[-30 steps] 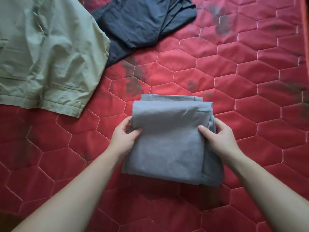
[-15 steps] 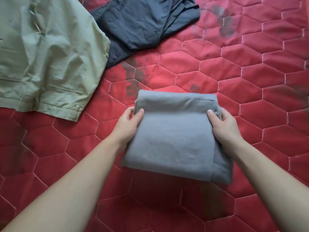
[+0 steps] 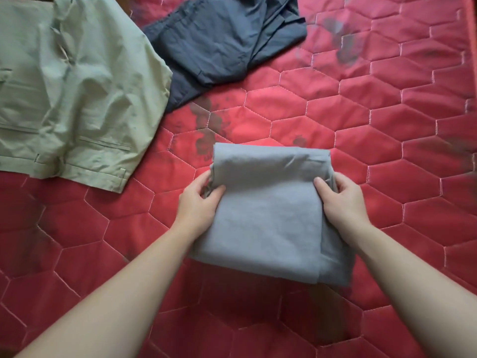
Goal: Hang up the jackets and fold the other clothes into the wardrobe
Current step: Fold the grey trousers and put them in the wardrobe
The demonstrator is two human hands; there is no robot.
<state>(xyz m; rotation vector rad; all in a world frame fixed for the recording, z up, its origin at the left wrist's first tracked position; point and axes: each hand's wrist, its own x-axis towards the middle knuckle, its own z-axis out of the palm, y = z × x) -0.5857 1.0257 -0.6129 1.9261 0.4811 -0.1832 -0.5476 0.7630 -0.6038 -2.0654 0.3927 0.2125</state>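
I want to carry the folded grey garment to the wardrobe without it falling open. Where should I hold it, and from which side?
Take the folded grey garment by its two side edges, one hand from each side, as the left hand and right hand do: thumbs on top, fingers underneath. Its right edge shows loose stacked layers, so pinching there probably keeps it shut.

Grey garment (image 3: 268,213), red hexagon-quilted cover (image 3: 361,125)

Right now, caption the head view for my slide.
Folded grey garment held by left hand and right hand over red quilt; green garment, navy garment beyond.
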